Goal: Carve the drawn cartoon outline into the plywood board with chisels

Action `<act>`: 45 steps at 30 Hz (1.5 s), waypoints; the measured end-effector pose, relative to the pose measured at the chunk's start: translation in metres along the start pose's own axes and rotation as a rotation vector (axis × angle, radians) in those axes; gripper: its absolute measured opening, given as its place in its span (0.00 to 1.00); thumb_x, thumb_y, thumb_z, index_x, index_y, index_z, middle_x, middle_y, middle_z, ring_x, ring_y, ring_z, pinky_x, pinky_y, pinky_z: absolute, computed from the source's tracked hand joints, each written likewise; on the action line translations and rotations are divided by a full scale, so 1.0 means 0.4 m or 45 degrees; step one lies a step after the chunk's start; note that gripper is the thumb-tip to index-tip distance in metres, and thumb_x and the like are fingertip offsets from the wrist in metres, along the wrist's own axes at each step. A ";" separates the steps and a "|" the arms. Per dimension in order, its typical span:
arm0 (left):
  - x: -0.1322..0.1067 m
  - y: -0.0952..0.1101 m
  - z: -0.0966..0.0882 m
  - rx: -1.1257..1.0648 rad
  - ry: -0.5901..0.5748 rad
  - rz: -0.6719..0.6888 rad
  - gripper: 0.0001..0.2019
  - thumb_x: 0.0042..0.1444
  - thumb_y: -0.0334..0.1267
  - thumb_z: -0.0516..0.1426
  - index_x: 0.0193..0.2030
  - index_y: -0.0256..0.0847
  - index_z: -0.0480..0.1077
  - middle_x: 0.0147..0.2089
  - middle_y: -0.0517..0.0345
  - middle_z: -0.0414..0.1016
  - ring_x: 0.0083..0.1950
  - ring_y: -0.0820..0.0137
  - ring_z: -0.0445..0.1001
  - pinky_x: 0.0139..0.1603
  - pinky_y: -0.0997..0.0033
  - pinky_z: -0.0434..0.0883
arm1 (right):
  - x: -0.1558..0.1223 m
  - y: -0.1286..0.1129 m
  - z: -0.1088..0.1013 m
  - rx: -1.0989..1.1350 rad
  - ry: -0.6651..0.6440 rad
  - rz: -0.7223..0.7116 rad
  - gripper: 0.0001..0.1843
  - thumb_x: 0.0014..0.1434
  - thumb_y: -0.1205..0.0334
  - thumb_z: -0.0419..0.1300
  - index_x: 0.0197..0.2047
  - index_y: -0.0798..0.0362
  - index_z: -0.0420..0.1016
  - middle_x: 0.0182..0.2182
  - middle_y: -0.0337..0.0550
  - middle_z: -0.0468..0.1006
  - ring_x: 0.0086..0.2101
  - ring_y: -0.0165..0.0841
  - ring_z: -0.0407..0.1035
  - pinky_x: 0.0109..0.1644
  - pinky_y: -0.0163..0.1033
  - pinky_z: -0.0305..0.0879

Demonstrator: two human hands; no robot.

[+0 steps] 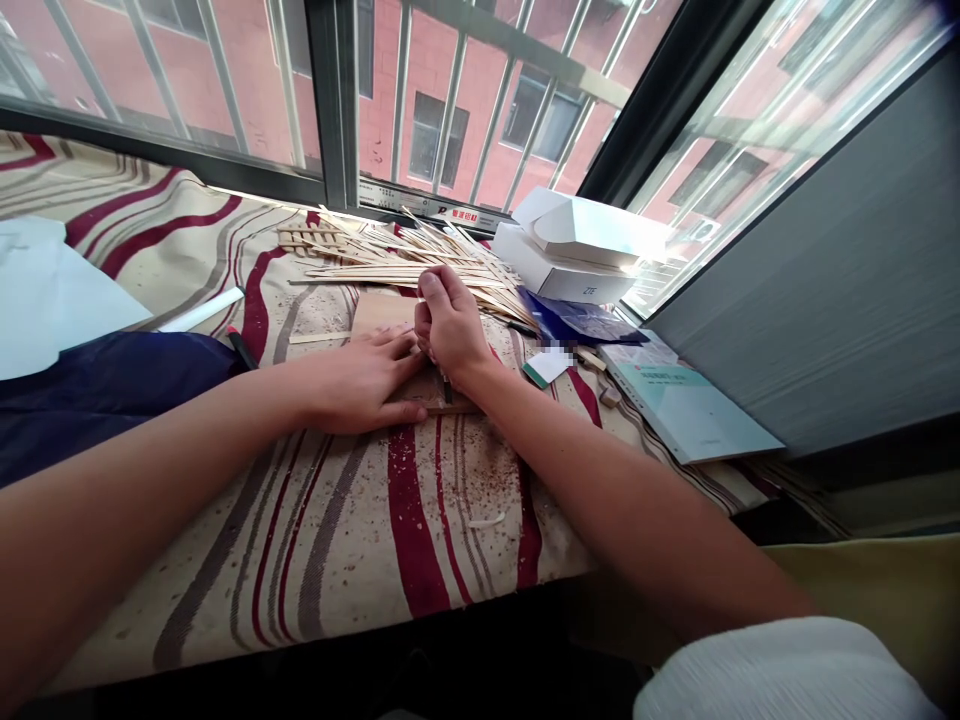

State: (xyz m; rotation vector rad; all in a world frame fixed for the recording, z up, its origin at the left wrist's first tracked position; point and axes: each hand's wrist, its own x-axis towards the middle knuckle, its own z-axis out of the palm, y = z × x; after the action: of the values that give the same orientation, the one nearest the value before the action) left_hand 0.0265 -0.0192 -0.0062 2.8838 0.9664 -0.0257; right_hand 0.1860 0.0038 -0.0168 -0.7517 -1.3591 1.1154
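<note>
Board (418,389): flat wood
Left hand (367,378): palm-down, splayed wide
Right hand (454,325): fist curled, contents unclear
Sticks (480,268): thin, heaped, twelve o'clock

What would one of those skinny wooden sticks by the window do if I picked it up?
The wooden sticks look very thin, so one would probably feel light and might snap. They seem mostly straight, so likely fairly stiff. They lie crisscrossed, so pulling one could drag others.
</note>
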 end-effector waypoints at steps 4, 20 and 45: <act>0.003 0.007 -0.006 0.020 -0.018 -0.020 0.43 0.71 0.65 0.47 0.80 0.32 0.56 0.83 0.31 0.52 0.83 0.42 0.51 0.80 0.46 0.53 | -0.033 -0.014 -0.003 -0.090 0.009 -0.051 0.13 0.73 0.57 0.59 0.36 0.47 0.62 0.20 0.28 0.62 0.20 0.23 0.55 0.21 0.29 0.51; -0.001 0.007 -0.007 0.037 0.004 -0.016 0.44 0.71 0.64 0.49 0.81 0.32 0.54 0.83 0.29 0.50 0.83 0.42 0.52 0.81 0.47 0.51 | 0.011 -0.020 -0.021 -0.022 0.096 -0.248 0.21 0.72 0.37 0.55 0.39 0.45 0.63 0.29 0.35 0.65 0.23 0.26 0.58 0.22 0.35 0.53; 0.007 0.015 -0.001 0.037 0.022 -0.039 0.43 0.70 0.66 0.45 0.77 0.30 0.60 0.78 0.28 0.60 0.77 0.39 0.61 0.78 0.45 0.54 | 0.019 0.013 -0.015 0.040 0.088 -0.072 0.19 0.73 0.42 0.56 0.38 0.45 0.57 0.28 0.33 0.60 0.22 0.25 0.54 0.20 0.32 0.51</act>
State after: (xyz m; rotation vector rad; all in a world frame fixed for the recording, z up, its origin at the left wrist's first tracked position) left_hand 0.0325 -0.0225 -0.0055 2.9001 1.0214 -0.0168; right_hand 0.1899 0.0135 -0.0196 -0.7185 -1.2941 1.0547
